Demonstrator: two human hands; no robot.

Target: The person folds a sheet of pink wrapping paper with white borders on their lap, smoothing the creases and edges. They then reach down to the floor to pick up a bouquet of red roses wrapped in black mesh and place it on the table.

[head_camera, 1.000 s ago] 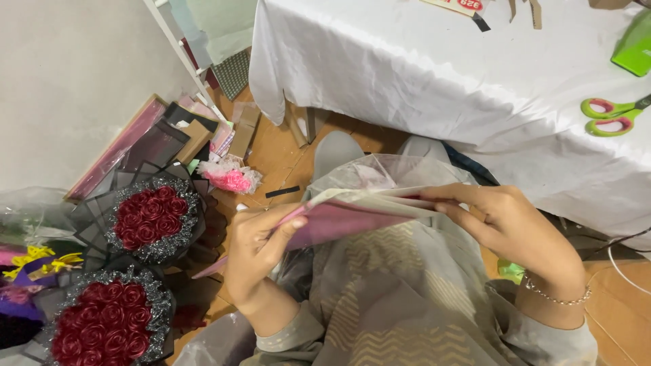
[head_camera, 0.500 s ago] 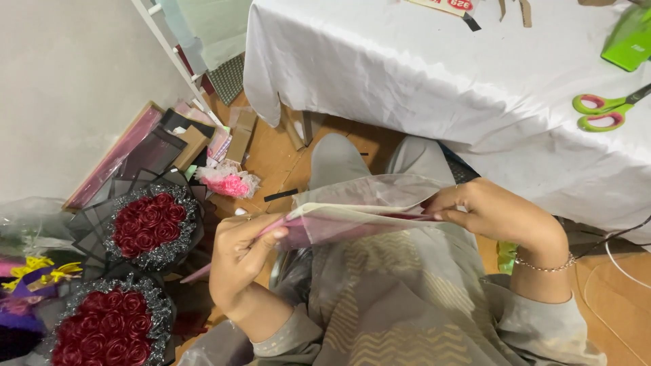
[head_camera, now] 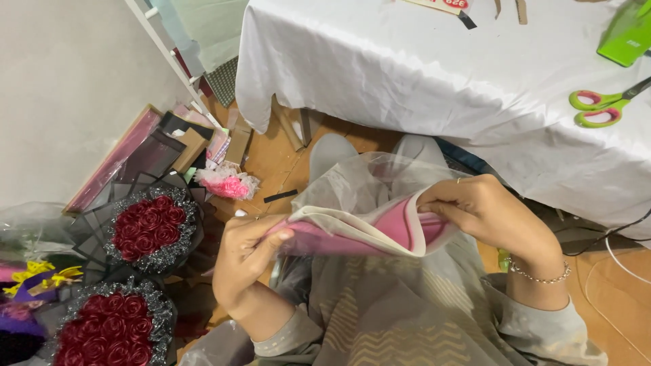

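We find both hands closed on a folded pink wrapping sheet with a cream outer face, held over the lap. The left hand pinches the sheet's near end, thumb on top and fingers curled beneath. The right hand grips the far end, where the sheet folds back on itself into a rounded loop; its fingers are narrow and pressed on the fold. The sheet spans the gap between the two grips, slightly slack.

Below the hands lies a clear film over grey patterned clothing. Beyond the right hand stands a table under a white cloth, with green-handled scissors near its edge. Outward of the left hand, on the floor, sit two red rose bouquets in dark wrap and a small pink bundle.

In our judgement, the fold is best formed with even tension from both grips, edges kept aligned, and the curve left uncreased.
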